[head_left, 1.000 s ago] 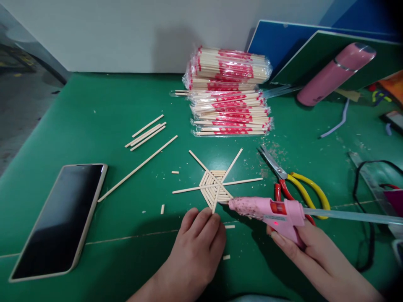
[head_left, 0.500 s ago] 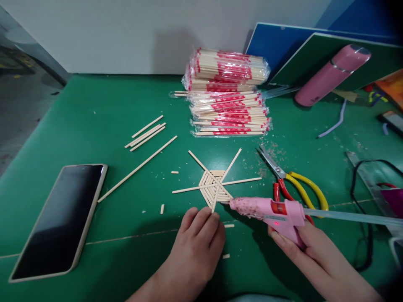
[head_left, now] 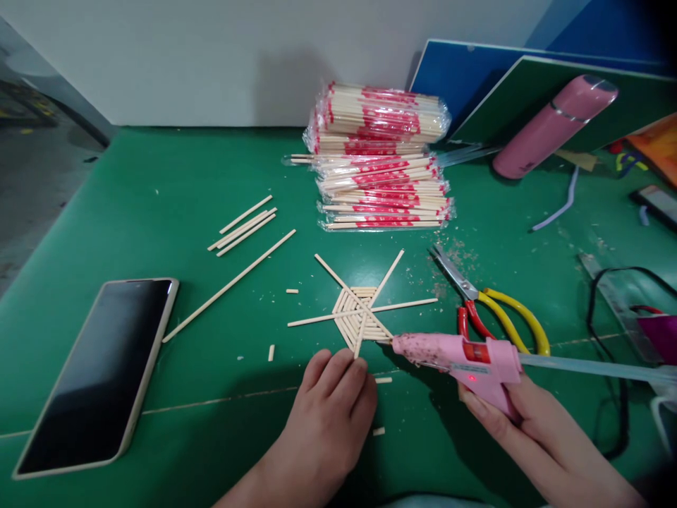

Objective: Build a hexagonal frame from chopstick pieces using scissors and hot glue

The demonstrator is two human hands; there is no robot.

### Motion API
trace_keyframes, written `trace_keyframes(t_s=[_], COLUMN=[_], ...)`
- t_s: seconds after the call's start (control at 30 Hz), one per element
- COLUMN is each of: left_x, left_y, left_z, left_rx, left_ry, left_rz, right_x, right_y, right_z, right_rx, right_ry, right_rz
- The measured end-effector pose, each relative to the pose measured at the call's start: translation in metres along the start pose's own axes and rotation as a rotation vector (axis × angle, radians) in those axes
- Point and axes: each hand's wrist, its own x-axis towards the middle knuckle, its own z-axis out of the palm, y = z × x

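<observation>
A star-shaped frame of crossed wooden sticks (head_left: 362,310), partly filled with shorter parallel pieces, lies on the green table. My left hand (head_left: 333,409) is closed at its near side, fingertips on the end of the near stick; whether the fingers pinch it is partly hidden. In my right hand (head_left: 534,423) is a pink hot glue gun (head_left: 458,356), its red light lit and a clear glue stick (head_left: 592,368) protruding from the back. The nozzle points left, close to the lower right stick of the frame.
Wrapped chopstick packs (head_left: 381,162) are piled at the back. Scissors-like cutters (head_left: 476,289) with yellow handles lie right of the frame. Loose sticks (head_left: 243,226) and a phone (head_left: 100,374) lie left. A pink flask (head_left: 555,127) stands back right; a black cord (head_left: 592,303) curls at right.
The glue gun and my right hand have shifted slightly to the right, drawing the nozzle along the frame's lower right edge. My left hand stays at the near stick.
</observation>
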Motion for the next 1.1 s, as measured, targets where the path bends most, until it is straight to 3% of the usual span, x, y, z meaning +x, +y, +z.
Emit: trace_keyframes(t_s=[0.33,0.73,1.1], left_x=[-0.005,-0.003,-0.002], left_y=[-0.001,0.000,-0.001], left_z=[0.003,0.002,0.003], left_rx=[-0.010,-0.021,-0.004], left_ry=[-0.031,-0.026,0.000], left_rz=[-0.029,-0.022,-0.008], right_x=[-0.001,0.001,-0.005], right_y=[-0.004,-0.005,-0.004], right_z=[-0.008,-0.008,-0.012], right_rx=[-0.019,-0.052,-0.024], right_ry=[0.035,0.015,0.085], right_rz=[-0.128,-0.116,-0.129])
